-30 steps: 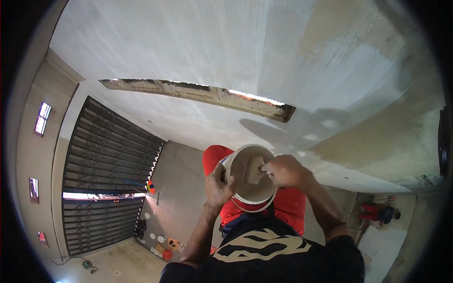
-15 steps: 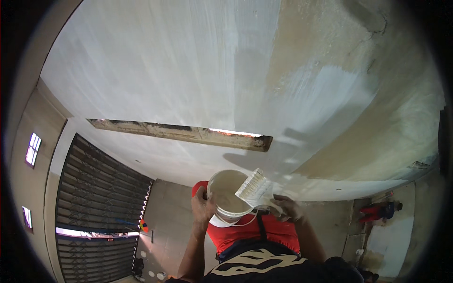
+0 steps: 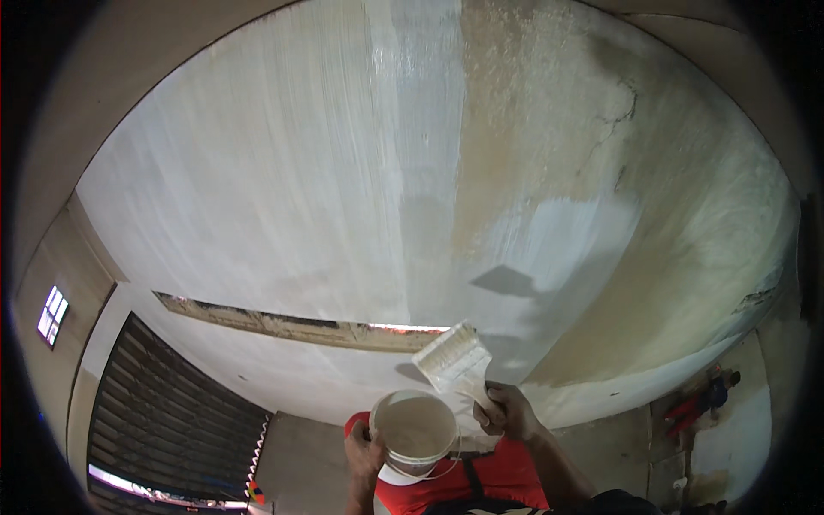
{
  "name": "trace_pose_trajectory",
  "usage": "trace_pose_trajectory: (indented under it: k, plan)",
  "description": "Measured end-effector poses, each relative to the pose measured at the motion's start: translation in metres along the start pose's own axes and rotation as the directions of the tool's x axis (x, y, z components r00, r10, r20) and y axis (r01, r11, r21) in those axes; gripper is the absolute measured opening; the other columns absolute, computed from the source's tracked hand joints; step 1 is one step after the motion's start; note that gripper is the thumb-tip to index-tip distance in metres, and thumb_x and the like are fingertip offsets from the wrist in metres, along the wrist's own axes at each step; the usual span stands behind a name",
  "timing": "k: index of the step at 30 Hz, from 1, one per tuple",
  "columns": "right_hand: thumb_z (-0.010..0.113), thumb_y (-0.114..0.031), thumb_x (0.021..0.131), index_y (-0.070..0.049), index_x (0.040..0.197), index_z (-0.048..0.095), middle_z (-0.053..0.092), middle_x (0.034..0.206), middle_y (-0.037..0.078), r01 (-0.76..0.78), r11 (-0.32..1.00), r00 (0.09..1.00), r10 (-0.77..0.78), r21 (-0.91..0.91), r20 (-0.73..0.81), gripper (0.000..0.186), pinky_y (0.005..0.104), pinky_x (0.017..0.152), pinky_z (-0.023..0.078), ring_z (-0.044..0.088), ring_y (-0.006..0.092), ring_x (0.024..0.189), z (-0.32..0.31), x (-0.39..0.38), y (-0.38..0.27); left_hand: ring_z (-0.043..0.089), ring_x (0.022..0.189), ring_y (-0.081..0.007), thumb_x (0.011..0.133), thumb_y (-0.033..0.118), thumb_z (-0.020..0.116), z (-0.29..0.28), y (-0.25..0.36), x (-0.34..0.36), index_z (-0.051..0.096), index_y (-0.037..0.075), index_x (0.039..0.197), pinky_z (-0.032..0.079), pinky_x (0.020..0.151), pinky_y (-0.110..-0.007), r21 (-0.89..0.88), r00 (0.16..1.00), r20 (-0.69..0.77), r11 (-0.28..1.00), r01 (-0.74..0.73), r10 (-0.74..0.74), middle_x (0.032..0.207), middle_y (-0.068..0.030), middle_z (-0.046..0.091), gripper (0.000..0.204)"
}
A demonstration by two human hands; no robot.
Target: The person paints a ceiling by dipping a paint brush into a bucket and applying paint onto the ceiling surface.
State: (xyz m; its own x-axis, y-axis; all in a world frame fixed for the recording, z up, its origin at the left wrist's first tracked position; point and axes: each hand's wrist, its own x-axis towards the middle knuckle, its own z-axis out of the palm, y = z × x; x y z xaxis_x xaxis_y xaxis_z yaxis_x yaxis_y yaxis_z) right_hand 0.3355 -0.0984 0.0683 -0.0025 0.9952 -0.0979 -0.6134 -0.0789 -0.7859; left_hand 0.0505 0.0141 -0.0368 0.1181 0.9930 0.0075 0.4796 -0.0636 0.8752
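My left hand (image 3: 365, 446) grips the rim of a white plastic bucket (image 3: 415, 425) with its thumb at the edge. Pale paint coats the inside of the bucket, and a thin handle hangs at its front. My right hand (image 3: 505, 410) is wrapped round the handle of a wide flat paintbrush (image 3: 455, 359). The brush is raised above and right of the bucket, its paint-coated bristles pointing up and left. Behind it stands a wall (image 3: 318, 206), coated white on the left and in a patch at right, with bare tan plaster (image 3: 592, 330) between and beyond.
A long narrow slot (image 3: 292, 324) is cut into the wall behind the bucket. At left are a dark folding metal gate (image 3: 172, 412) and a small window (image 3: 53, 316). Far to the right another person (image 3: 704, 402) in red trousers is by a partly white wall.
My right hand has lifted the paintbrush up from beside the bucket's rim. My view has tilted upward, so more of the wall's top shows and the bucket sits lower in the picture.
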Motion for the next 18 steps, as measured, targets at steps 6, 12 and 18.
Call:
trace_pose_trajectory:
  k: [6,12,18]
  plan:
    - [0.038,-0.028,0.099,0.004,0.127,0.057,0.049,0.066,0.001,0.367,0.693,0.827,-0.549,-0.620,-0.124,0.047,0.0233,0.044,0.033,0.040,0.0065,0.049,0.072,0.022,-0.095,0.051,0.061,-0.0159,0.077,0.032,0.064,0.000,0.017,0.001,0.063,-0.006,0.085,0.043,0.055,-0.036,0.056,1.000,0.005,0.998,0.016,-0.016,0.064,-0.0124,0.059,0.038]
    - [0.052,-0.006,0.100,-0.004,0.148,0.044,0.047,0.071,-0.003,0.446,0.038,0.407,-0.898,-0.894,0.165,0.049,0.0222,0.048,0.035,0.038,0.0033,0.055,0.139,0.051,-0.188,0.041,0.053,-0.0185,0.075,0.038,0.069,0.011,-0.007,0.004,0.044,-0.001,0.064,0.035,0.048,-0.039,-0.093,0.992,-0.111,0.994,-0.065,0.054,0.054,-0.0113,0.042,0.048]
    - [0.051,-0.004,0.097,0.006,0.143,0.046,0.045,0.063,0.001,0.325,-0.273,0.106,-0.941,-0.906,0.321,0.048,0.0250,0.050,0.036,0.041,0.0066,0.055,0.187,0.107,-0.258,0.040,0.053,-0.0171,0.075,0.041,0.071,0.012,-0.006,0.003,0.045,0.000,0.064,0.035,0.048,-0.039,-0.150,0.993,-0.116,0.988,-0.044,0.026,0.054,-0.0104,0.043,0.050]
